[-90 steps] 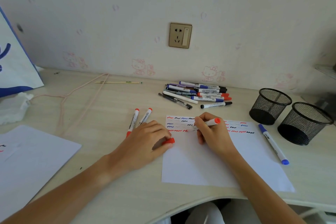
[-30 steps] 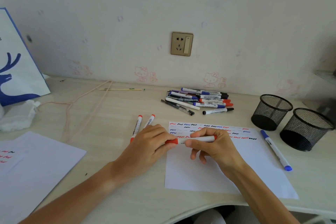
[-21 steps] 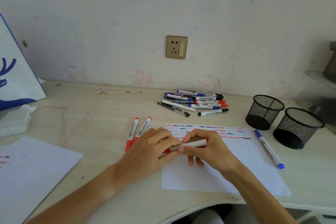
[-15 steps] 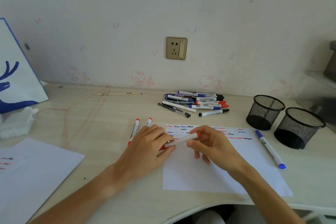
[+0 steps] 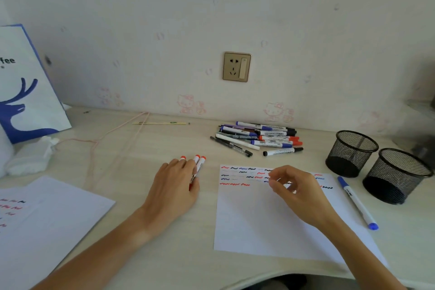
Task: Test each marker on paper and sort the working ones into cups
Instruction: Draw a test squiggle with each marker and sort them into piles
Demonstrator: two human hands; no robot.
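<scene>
Three red-capped markers (image 5: 199,164) lie side by side on the desk, left of the test paper (image 5: 270,223). My left hand (image 5: 173,187) lies over them, and the rightmost one sits between its thumb and forefinger. My right hand (image 5: 295,189) hovers over the paper's rows of red, blue and black squiggles, fingers loosely curled and holding nothing. A pile of several markers and pens (image 5: 261,139) lies behind the paper. Two black mesh cups (image 5: 352,153) (image 5: 397,175) stand at the right. A blue-capped marker (image 5: 356,202) lies beside the paper's right edge.
A second sheet with squiggles (image 5: 47,219) covers the near left of the desk. A white and blue paper bag (image 5: 21,92) and crumpled tissue (image 5: 28,160) sit at the far left. A pink cord (image 5: 113,139) and a thin stick (image 5: 160,123) lie near the wall.
The red marker was capped between both hands, then my left hand carried it left and laid it beside the two red markers. My right hand let go and stays over the paper.
</scene>
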